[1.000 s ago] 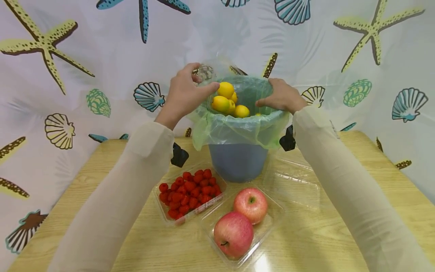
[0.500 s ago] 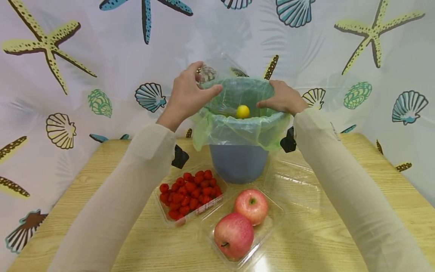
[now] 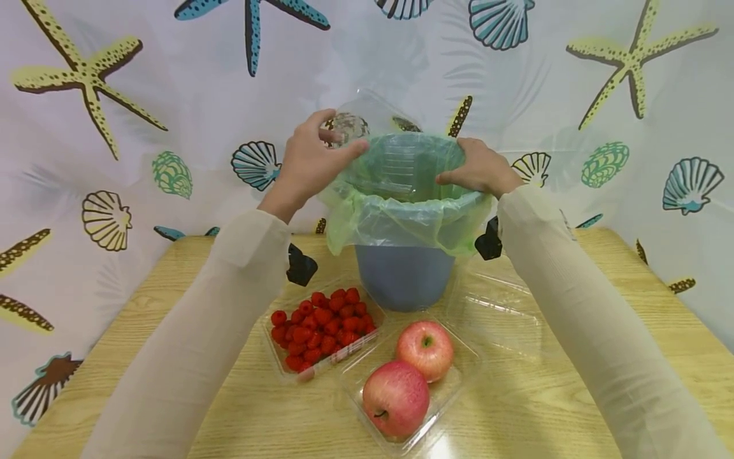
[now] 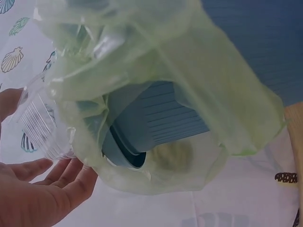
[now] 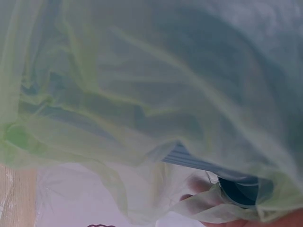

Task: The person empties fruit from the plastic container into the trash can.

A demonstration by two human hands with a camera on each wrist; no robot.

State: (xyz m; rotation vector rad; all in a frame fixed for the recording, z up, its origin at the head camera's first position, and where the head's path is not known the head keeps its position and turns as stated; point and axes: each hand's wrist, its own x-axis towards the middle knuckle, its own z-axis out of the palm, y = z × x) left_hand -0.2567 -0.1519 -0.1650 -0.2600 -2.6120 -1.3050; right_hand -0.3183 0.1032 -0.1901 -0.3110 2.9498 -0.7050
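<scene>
My left hand (image 3: pixel 309 156) holds a clear plastic fruit box (image 3: pixel 398 159) by its side, thumb inside and fingers outside. The box is steeply tilted over the mouth of a blue bin (image 3: pixel 404 277), and no fruit shows in it. A thin green bin liner (image 3: pixel 395 220) lines the bin and hangs over its rim. On the far right of the rim, my right hand (image 3: pixel 480 167) grips bin and liner, thumb inside. In the left wrist view, the ribbed box (image 4: pixel 40 125) sits between fingers and thumb beside the liner. Liner folds cover most of the right wrist view.
In front of the bin, a clear tray of raspberries (image 3: pixel 321 328) stands left of another tray holding two apples (image 3: pixel 395 398). A clear plastic box or lid (image 3: pixel 504 319) lies to the right on the wooden table (image 3: pixel 258 414). A patterned curtain (image 3: pixel 201 95) hangs behind.
Several yellow fruits have slid out of the box into the bin, out of sight. My left hand has tilted the box further; my right hand keeps its hold on the rim.
</scene>
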